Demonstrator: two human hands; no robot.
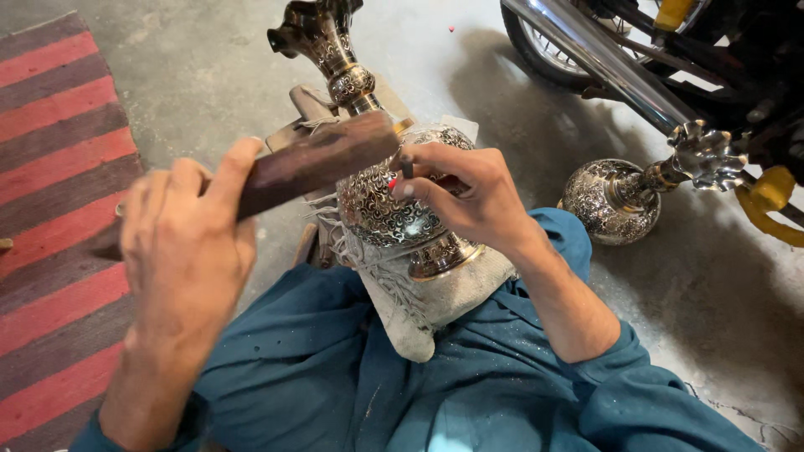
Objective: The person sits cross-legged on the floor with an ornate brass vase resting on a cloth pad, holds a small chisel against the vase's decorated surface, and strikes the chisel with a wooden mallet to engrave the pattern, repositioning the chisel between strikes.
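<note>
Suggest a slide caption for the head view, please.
Left hand swings wooden mallet; right hand holds chisel on engraved vase.

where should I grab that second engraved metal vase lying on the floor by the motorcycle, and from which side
Probably the narrow neck of the second vase, between its round body and flared scalloped mouth. It lies on its side with its mouth toward the motorcycle, so come from above, on the open floor side; the round body looks too wide to grip.

left hand (186, 238): raised, fist closed | right hand (456, 188): fingertips pinched
</note>
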